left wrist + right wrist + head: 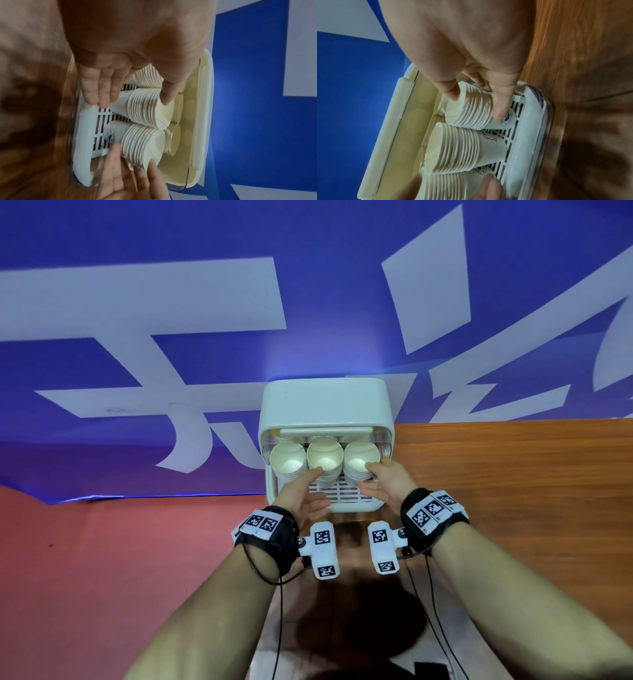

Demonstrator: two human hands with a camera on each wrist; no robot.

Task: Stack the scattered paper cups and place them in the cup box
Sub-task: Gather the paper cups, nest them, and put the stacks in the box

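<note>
Cream cup box [325,405], blue-and-white banner [137,302]

Black wristbands [274,537], white tagged mounts [323,549]

- A blue banner with large white characters [144,313] fills the upper half of the head view and runs down the left side; its lower edge ends in a crease at mid-left.
- A brown wood-grain tabletop [513,474] takes up the right side and lower middle of the head view; a dark shadow lies on it at lower centre.
- A dull red surface [102,559] covers the lower left of the frame, below the banner's edge.
- A small black object [430,671] shows at the bottom edge, too cropped to identify.
</note>
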